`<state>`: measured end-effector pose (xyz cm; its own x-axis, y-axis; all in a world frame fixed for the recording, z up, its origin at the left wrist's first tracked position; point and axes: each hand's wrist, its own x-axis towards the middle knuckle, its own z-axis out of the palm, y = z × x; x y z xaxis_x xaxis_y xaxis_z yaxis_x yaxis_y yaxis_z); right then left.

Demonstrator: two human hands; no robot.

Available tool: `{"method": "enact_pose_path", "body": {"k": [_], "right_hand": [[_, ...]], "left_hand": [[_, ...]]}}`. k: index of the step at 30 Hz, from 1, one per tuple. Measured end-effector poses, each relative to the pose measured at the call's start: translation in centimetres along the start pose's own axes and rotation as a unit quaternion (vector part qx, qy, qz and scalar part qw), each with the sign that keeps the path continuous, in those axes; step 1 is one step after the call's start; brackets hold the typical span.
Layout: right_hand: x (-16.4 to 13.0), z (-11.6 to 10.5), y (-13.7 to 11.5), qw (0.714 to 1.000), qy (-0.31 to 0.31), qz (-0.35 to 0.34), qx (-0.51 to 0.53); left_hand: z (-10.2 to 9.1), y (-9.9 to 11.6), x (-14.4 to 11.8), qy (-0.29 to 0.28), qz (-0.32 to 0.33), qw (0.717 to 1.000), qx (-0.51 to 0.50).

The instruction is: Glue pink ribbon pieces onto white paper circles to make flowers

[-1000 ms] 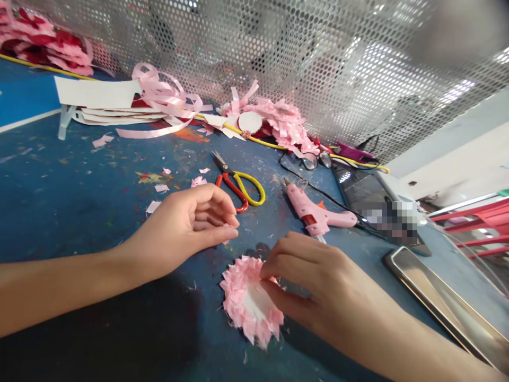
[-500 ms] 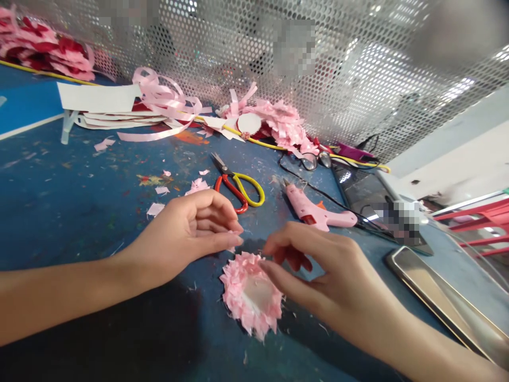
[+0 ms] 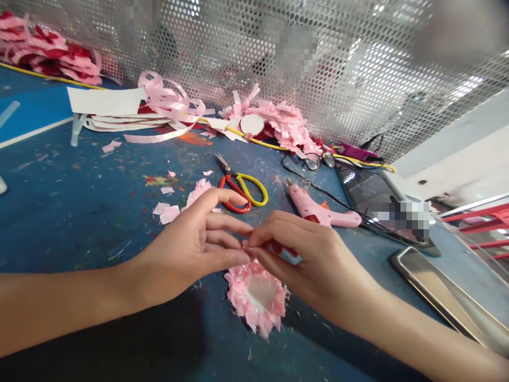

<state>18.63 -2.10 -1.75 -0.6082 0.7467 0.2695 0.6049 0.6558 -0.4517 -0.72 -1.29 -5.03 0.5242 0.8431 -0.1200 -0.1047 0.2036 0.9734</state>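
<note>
Fingertips of my left hand [image 3: 199, 239] and my right hand [image 3: 302, 249] meet just above a pink ribbon rosette [image 3: 236, 297], which lies flat with a pale round centre. Between them is a small pink ribbon piece [image 3: 244, 244], pinched by both hands and mostly covered by the fingers. Cut ribbon pieces [image 3: 167, 213] lie beyond my left hand. Scissors [image 3: 254, 190] with one red and one yellow handle rest behind the hands. A pink glue gun [image 3: 314, 207] lies beyond my right hand.
Along the back, a metal mesh panel [image 3: 222, 48] rises behind curled pink ribbon [image 3: 170, 101], white card pieces [image 3: 107, 101] and a pink ribbon heap [image 3: 286, 122]. Eyeglasses [image 3: 312, 162] lie near a dark tablet-like device [image 3: 366, 185]. A gold-edged phone [image 3: 433, 286] is at right.
My right hand has moved left to meet my left hand, and its fingers have closed on the small ribbon piece. The view has shifted slightly.
</note>
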Motion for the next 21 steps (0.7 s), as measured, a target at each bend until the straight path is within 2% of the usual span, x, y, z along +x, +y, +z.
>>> {"method": "enact_pose_path", "body": {"k": [4,8,11,17,21], "right_hand": [[-0.2,-0.5,-0.4,0.999,0.0,0.03,-0.015],[-0.7,-0.9,-0.6,0.994,-0.076,0.07,-0.032],[-1.3,-0.3,-0.4,0.988,-0.121,0.063,-0.069],[-1.6,1.1,0.1,0.989,-0.121,0.025,-0.081],[-1.2,0.5,-0.1,0.987,-0.134,0.028,-0.079]], "left_hand": [[-0.2,-0.1,0.3,0.004,0.017,1.0,0.013],[-0.4,0.0,0.9,0.055,0.021,0.998,0.03],[-0.5,0.0,1.1,0.076,0.018,0.996,0.04],[-0.6,-0.3,0.9,0.051,0.02,0.998,0.038],[-0.6,-0.2,0.8,0.047,0.021,0.998,0.033]]}}
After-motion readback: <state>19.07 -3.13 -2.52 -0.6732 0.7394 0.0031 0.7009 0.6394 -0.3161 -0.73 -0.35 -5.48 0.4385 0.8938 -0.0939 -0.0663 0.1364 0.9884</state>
